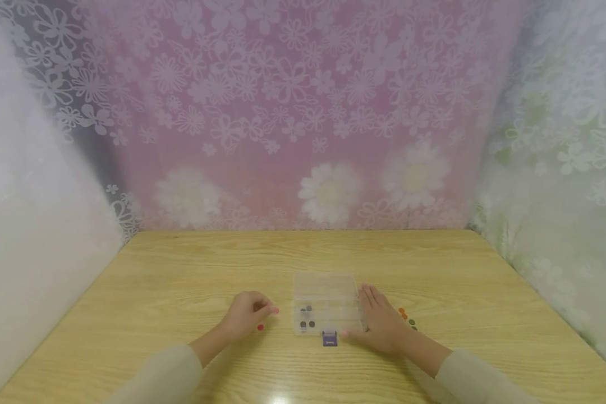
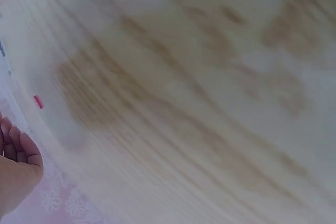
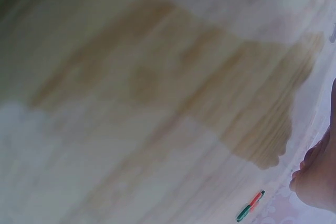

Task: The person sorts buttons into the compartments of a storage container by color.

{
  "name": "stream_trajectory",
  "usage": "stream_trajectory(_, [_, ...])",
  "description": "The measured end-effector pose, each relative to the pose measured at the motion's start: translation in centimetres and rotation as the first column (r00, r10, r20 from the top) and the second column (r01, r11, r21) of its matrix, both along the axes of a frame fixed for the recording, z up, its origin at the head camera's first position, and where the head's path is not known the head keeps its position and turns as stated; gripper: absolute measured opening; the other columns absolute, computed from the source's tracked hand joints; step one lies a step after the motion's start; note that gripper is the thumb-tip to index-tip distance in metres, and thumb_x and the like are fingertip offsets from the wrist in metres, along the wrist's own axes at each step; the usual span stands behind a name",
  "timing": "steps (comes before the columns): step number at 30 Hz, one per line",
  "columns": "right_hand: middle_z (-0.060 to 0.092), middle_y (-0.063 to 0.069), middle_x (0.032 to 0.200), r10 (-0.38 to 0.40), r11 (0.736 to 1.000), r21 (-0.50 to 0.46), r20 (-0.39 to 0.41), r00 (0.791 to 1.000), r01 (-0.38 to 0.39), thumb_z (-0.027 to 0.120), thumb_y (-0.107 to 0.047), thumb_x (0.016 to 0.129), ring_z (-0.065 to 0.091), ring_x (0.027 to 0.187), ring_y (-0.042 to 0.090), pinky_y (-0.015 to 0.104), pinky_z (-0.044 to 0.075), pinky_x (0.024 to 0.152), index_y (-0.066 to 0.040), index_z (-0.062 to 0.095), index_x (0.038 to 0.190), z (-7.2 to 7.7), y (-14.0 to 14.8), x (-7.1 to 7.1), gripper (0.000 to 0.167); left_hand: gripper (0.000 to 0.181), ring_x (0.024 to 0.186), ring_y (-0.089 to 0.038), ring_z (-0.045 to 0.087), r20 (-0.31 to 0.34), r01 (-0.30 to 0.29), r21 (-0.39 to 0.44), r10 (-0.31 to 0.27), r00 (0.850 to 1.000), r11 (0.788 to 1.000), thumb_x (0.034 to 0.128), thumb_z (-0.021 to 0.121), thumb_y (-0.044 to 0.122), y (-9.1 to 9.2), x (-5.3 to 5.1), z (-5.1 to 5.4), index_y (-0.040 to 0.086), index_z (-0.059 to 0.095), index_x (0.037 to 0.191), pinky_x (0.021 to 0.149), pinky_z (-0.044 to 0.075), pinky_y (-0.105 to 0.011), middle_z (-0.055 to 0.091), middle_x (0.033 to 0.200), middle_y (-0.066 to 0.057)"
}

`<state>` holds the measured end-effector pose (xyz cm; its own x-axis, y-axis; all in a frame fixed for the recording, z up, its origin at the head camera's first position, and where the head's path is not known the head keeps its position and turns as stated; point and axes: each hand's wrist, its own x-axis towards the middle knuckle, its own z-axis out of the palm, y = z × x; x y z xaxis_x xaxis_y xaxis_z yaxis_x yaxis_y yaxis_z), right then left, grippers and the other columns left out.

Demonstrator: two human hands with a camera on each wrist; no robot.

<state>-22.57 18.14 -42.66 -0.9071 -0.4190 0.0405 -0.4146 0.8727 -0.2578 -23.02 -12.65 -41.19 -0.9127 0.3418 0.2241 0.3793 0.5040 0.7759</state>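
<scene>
Head: left hand (image 1: 245, 315) apparently pinches red disc (image 1: 276, 311); right hand (image 1: 381, 321), outstretched, touches clear box (image 1: 336, 318).

The left sleeve (image 1: 164, 375) and right sleeve (image 1: 477, 377) are plain pale beige; left hand (image 1: 246, 314) and right hand (image 1: 381, 322) are bare.

Your right hand (image 1: 384, 322) is hiding the near right corner of the box (image 1: 335, 324), whose dark pieces (image 1: 303, 324) are showing too small to identify; the left wrist view is cropping your left hand (image 2: 18, 174).
</scene>
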Motion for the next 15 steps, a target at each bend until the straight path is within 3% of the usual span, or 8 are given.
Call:
stream_trajectory(10, [0.015,0.031,0.150,0.010,1.000,0.017,-0.017,1.000,-0.010,0.045,-0.068,0.083,0.014,0.140,0.044,0.052,0.017,0.114,0.012,0.019,0.142,-0.1,0.0,0.0,0.103,0.015,0.042,-0.010,0.047,0.047,-0.018,0.027,0.017,0.999,0.999,0.0864,0.063,0.012,1.2,-0.3,0.4,-0.002,0.066,0.083,0.039,0.038,-0.014,0.068,0.083,-0.017])
stream_trajectory(15, [0.015,0.031,0.150,0.016,1.000,0.011,-0.018,1.000,-0.016,0.046,-0.067,0.084,0.013,0.140,0.044,0.052,0.017,0.114,0.013,0.018,0.142,-0.1,0.0,0.0,0.103,0.013,0.051,-0.006,0.047,0.017,-0.044,0.002,0.044,0.999,0.999,0.0858,0.064,0.012,2.0,-0.5,0.6,0.000,0.068,0.081,0.043,0.040,-0.015,0.067,0.082,-0.012])
